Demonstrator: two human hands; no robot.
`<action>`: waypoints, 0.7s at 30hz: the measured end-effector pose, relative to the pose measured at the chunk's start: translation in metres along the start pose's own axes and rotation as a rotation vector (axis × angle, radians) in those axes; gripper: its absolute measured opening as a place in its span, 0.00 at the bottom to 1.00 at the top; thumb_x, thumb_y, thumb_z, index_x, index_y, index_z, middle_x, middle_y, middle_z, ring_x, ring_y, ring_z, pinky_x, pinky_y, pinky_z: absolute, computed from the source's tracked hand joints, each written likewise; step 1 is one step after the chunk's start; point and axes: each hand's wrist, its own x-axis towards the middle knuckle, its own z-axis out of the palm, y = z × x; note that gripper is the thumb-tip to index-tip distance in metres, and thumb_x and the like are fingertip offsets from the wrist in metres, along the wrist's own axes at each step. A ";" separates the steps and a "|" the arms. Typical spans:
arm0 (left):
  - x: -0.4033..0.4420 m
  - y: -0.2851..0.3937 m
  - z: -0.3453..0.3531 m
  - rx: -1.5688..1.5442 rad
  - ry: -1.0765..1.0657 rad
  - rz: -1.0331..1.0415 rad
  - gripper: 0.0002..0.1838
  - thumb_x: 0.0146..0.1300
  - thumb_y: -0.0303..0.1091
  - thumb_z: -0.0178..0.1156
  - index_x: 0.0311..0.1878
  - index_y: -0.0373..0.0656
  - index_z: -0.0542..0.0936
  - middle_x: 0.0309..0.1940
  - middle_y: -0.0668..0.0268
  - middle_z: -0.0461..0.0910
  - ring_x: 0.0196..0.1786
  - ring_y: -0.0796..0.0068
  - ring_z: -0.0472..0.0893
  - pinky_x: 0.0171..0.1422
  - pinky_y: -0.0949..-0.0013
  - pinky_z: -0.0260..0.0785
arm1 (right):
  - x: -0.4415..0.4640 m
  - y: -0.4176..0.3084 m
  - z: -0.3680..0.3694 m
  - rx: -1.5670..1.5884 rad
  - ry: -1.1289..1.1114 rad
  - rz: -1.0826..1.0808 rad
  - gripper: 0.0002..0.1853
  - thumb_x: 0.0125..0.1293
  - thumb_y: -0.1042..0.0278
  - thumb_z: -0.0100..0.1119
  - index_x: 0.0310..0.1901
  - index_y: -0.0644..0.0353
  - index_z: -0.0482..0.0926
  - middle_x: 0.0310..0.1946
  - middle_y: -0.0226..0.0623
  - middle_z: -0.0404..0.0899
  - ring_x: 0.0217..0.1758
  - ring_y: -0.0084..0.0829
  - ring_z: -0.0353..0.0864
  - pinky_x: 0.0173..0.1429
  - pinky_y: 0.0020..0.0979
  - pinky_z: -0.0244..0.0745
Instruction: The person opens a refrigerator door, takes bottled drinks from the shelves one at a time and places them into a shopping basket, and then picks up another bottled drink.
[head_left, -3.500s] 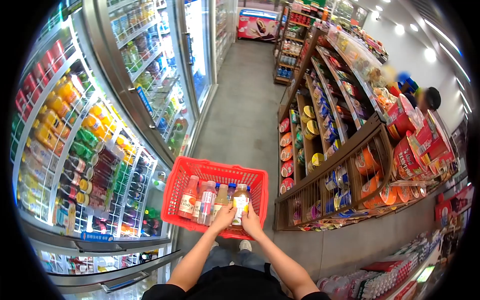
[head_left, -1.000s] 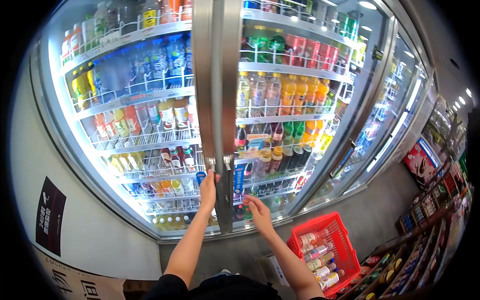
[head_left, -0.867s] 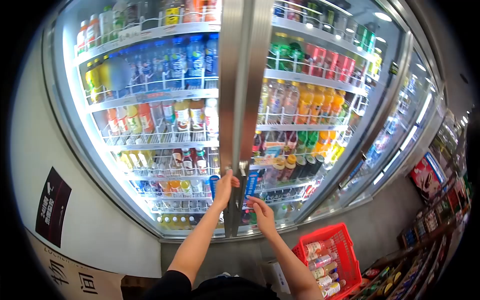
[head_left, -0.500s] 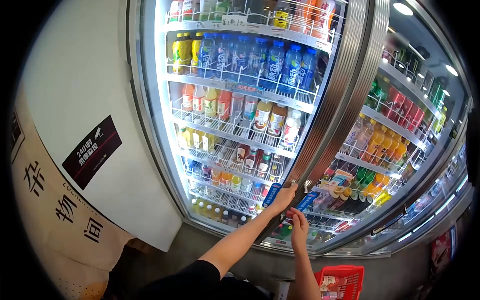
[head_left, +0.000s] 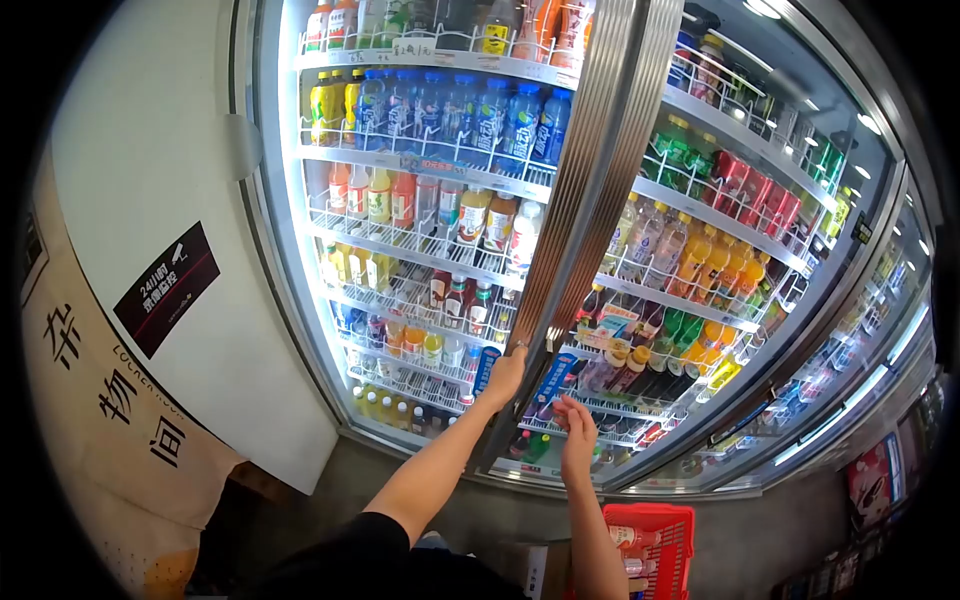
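My left hand (head_left: 507, 375) is wrapped around the handle at the edge of the left glass fridge door (head_left: 560, 230), next to a blue label strip (head_left: 486, 370). What the fingers press on is partly hidden. Just right of it, my right hand (head_left: 577, 425) is raised with loosely bent fingers apart, holding nothing. It is below the blue label (head_left: 556, 378) on the right glass door. Behind the left door are shelves of drinks, with blue-capped bottles (head_left: 488, 118) in an upper row and juice bottles (head_left: 402, 197) beneath.
A red shopping basket (head_left: 684, 545) with a few bottles (head_left: 636, 538) is on the floor at the lower right. Cans (head_left: 735, 185) and orange bottles (head_left: 692, 262) fill the right fridge. At the left are a white wall panel (head_left: 140, 150) and a beige curtain (head_left: 90, 430).
My view has turned right, so the fridge and both hands appear further left. My left hand keeps its hold at the door edge. The fingers of my right hand look slightly more spread.
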 end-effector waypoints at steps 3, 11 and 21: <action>-0.034 -0.006 -0.005 0.049 0.043 0.121 0.31 0.71 0.52 0.42 0.24 0.31 0.74 0.20 0.47 0.78 0.28 0.47 0.79 0.36 0.47 0.61 | -0.002 -0.011 0.005 0.033 -0.052 0.003 0.18 0.76 0.62 0.46 0.57 0.65 0.77 0.48 0.40 0.82 0.51 0.26 0.80 0.55 0.25 0.72; -0.125 -0.006 -0.039 -0.337 0.031 0.022 0.25 0.71 0.49 0.47 0.16 0.53 0.59 0.13 0.78 0.54 0.17 0.83 0.55 0.25 0.73 0.47 | -0.034 -0.012 0.012 0.118 -0.150 0.025 0.18 0.77 0.62 0.46 0.56 0.65 0.78 0.47 0.39 0.83 0.49 0.25 0.80 0.54 0.24 0.72; -0.238 -0.015 -0.072 -0.427 0.283 0.056 0.22 0.71 0.50 0.53 0.28 0.42 0.73 0.25 0.74 0.68 0.31 0.81 0.68 0.38 0.74 0.60 | -0.093 -0.017 0.012 0.111 -0.237 0.059 0.18 0.77 0.62 0.44 0.57 0.64 0.77 0.48 0.38 0.83 0.53 0.27 0.80 0.57 0.26 0.71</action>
